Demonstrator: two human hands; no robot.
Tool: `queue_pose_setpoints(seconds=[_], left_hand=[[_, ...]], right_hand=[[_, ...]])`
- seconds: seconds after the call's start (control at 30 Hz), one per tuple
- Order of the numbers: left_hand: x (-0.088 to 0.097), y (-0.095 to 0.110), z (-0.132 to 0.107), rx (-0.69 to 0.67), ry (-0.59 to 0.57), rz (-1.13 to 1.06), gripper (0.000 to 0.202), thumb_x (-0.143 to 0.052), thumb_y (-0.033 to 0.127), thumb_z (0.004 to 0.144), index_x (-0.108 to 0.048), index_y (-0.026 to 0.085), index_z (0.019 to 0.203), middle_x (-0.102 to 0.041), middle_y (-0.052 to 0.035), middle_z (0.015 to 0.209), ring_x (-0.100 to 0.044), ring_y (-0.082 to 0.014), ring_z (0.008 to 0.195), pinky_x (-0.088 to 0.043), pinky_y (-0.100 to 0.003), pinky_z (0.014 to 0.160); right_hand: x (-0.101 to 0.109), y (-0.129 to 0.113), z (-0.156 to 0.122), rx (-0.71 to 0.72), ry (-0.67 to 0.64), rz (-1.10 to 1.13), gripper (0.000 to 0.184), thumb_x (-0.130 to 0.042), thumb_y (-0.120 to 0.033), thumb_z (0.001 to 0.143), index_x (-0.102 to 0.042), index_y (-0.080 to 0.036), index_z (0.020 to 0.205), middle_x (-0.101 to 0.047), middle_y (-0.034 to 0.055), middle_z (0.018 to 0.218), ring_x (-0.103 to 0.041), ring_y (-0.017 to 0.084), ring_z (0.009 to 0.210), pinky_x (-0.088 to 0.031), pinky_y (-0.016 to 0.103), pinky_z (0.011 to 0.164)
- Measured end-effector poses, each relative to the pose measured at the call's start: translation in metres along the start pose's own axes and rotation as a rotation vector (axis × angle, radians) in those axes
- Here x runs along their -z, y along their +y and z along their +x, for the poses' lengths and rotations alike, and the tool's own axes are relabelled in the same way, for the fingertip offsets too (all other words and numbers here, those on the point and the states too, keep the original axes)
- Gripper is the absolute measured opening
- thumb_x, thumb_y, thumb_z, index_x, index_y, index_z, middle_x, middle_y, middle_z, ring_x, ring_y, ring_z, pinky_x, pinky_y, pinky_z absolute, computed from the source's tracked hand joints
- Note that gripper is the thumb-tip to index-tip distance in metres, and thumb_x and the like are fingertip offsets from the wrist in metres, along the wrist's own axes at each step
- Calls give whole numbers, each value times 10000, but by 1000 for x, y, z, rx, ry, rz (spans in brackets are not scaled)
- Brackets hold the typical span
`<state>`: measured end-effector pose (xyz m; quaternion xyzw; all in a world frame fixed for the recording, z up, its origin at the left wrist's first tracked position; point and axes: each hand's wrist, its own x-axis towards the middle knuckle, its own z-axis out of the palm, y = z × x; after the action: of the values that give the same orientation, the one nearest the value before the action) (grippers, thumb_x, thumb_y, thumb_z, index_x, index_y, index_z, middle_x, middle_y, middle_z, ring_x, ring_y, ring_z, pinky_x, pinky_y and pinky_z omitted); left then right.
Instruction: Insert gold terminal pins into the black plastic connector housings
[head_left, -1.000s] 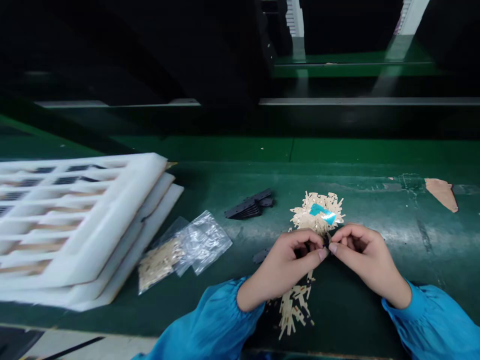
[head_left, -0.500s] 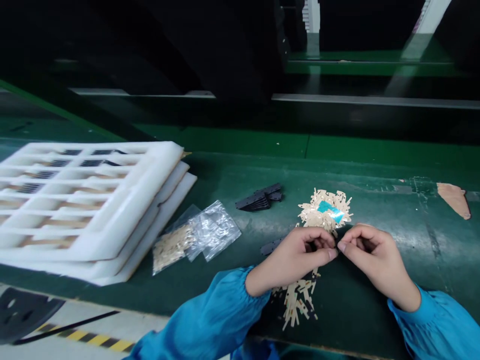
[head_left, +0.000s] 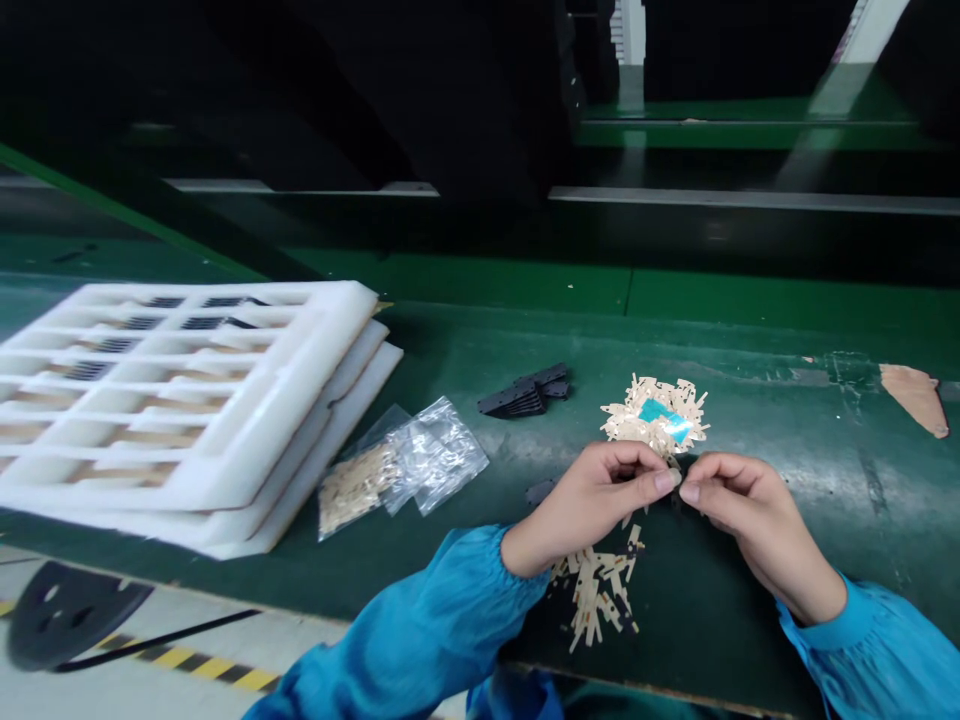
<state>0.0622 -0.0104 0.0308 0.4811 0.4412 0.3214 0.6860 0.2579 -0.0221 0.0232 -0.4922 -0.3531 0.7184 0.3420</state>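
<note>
My left hand [head_left: 589, 505] and my right hand [head_left: 750, 520] meet at the fingertips over the green bench, pinching a small dark piece [head_left: 675, 490] between them. Just above them lies a heap of tan strip parts [head_left: 652, 420] with a blue-green film [head_left: 664, 420] on top. A second tan heap [head_left: 596, 590] with some dark bits lies under my left wrist. Close to my left fingers sits a small black part [head_left: 540, 492]. Blue sleeves cover both forearms.
Stacked white foam trays [head_left: 187, 400] lie at the left, beside a clear plastic bag of tan parts [head_left: 420, 465]. A stack of black pieces [head_left: 523, 395] lies behind. A tan patch [head_left: 915, 398] marks the bench's right side. The floor shows below the bench's front edge.
The whole view has shifted, with the bench items sitting further right and higher, and more floor showing. My hands stay together at the small dark piece, their fingers shifting slightly.
</note>
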Motion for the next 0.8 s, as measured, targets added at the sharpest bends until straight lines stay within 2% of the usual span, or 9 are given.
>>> queue_pose_setpoints(seconds=[0.17, 0.4, 0.5, 0.6, 0.7, 0.8], left_hand=[[-1, -2, -1, 14, 5, 52, 342, -703, 472, 886, -652, 156, 766, -510, 41, 626, -431, -93, 566, -326, -234, 544], [-3, -1, 1, -23, -23, 125, 348, -628, 473, 933, -629, 163, 775, -523, 29, 653, -454, -104, 591, -368, -237, 569], [14, 11, -8, -43, 114, 355, 330, -607, 474, 949, -669, 166, 848, -627, -16, 765, -532, -136, 679, -414, -258, 626], [40, 21, -25, 59, 236, 840, 310, -651, 495, 920, -697, 189, 894, -656, -41, 834, -559, -175, 725, -376, -273, 608], [61, 21, -39, 173, 182, 1118, 270, -719, 459, 868, -673, 195, 900, -648, -51, 896, -567, -205, 776, -334, -285, 612], [69, 16, -42, 150, 151, 1124, 193, -679, 364, 894, -599, 194, 847, -613, -29, 849, -540, -188, 740, -318, -288, 612]], right_hand=[[-2, 1, 2, -23, -23, 76, 196, -901, -340, 714, -776, -188, 721, -565, -37, 595, -367, 64, 531, -329, 205, 541], [-3, -2, 0, -8, -33, 61, 208, -889, -359, 725, -773, -187, 710, -564, -31, 597, -372, 66, 535, -320, 204, 535], [2, -2, 0, -21, 18, 22, 231, -884, -371, 723, -767, -172, 725, -556, -22, 588, -362, 71, 523, -278, 210, 501], [7, 1, 3, -30, 57, -3, 263, -874, -392, 733, -762, -156, 760, -512, -28, 556, -319, 71, 496, -219, 223, 473], [8, 4, 7, -13, 67, 1, 283, -870, -402, 733, -757, -146, 771, -484, -30, 552, -297, 72, 495, -177, 233, 470], [4, 5, 10, 11, 101, 18, 294, -880, -402, 705, -748, -144, 752, -459, -37, 530, -276, 74, 490, -150, 237, 468]])
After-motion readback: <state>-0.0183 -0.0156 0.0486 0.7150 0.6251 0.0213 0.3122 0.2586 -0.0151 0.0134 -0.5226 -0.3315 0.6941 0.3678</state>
